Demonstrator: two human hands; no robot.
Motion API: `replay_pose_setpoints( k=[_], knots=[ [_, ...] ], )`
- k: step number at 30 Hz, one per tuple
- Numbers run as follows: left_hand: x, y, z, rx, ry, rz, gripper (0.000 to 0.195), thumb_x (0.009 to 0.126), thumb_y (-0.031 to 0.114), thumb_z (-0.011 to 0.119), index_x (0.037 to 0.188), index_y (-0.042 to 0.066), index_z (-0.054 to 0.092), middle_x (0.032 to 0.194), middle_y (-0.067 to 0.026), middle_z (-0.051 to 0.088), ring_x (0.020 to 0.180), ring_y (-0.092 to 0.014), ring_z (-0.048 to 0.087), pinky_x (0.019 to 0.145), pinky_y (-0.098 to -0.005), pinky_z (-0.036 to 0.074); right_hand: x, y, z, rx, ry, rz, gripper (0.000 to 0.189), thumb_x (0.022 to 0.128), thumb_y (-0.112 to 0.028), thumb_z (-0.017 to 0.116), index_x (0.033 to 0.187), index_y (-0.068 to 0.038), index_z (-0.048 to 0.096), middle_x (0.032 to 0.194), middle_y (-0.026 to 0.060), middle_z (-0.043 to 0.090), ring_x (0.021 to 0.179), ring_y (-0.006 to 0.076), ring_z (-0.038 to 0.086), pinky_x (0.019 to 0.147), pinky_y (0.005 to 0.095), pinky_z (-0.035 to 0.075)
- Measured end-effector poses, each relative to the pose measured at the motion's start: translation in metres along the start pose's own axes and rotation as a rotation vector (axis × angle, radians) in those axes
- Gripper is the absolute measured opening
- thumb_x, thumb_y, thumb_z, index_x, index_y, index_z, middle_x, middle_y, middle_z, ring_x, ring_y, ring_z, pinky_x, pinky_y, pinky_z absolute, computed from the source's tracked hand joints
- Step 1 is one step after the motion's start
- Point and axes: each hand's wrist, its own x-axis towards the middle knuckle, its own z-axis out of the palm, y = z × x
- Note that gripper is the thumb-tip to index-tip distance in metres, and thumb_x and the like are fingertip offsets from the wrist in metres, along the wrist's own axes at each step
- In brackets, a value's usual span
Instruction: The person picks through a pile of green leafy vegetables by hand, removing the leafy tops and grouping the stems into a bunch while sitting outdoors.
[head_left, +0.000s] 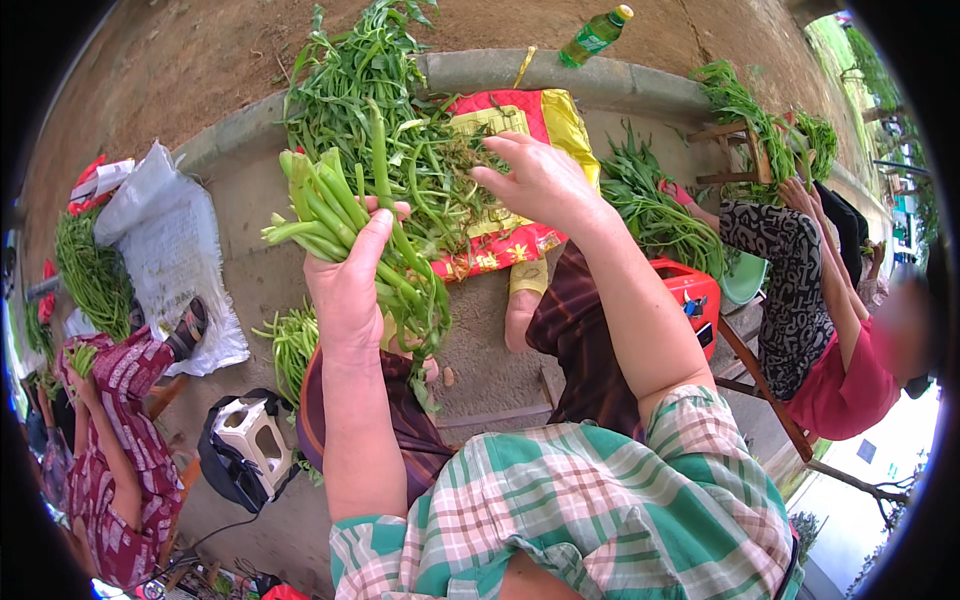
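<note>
My left hand grips a bunch of thick green leafy-vegetable stems, their cut ends fanned towards the upper left. One longer stem stands upright from the bunch, and thin leafy ends hang below the fist. To the right, my right hand hovers with its fingers spread and nothing between them. Beneath it, loose leaves and wilted trimmings lie on a red and yellow printed sack. A large heap of long-leaved greens rests beyond my left hand, against the concrete curb.
A green drink bottle stands by the curb. Trimmed stems lie left of my leg, near a dark bag holding a beige case. A red box and green basin sit right. Seated people handle greens on both sides.
</note>
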Motion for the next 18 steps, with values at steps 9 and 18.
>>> replay_pose_setpoints(
  k=[9,18],
  knots=[
    [0.0,-0.008,0.003,0.066,0.091,0.059,0.023,0.089,-0.005,0.068,0.11,0.002,0.063,0.102,-0.0061,0.068,0.092,-0.019,0.07,0.084,-0.0305,0.055,0.014,-0.039,-0.009,0.768,-0.317,0.234,0.031,0.092,-0.03,0.074,0.107,-0.003,0.074,0.09,0.0009,0.072,0.079,0.0053,0.062,0.069,0.0231,0.051],
    [0.001,-0.002,-0.002,0.047,0.142,0.064,0.024,0.088,-0.003,0.07,0.111,0.001,0.065,0.103,-0.0067,0.069,0.092,-0.017,0.07,0.083,-0.0282,0.055,0.012,-0.029,0.0,0.079,-0.064,0.19,0.023,0.09,-0.028,0.071,0.095,-0.006,0.075,0.082,0.0141,0.072,0.077,0.0272,0.071,0.072,0.0384,0.055]
  ],
)
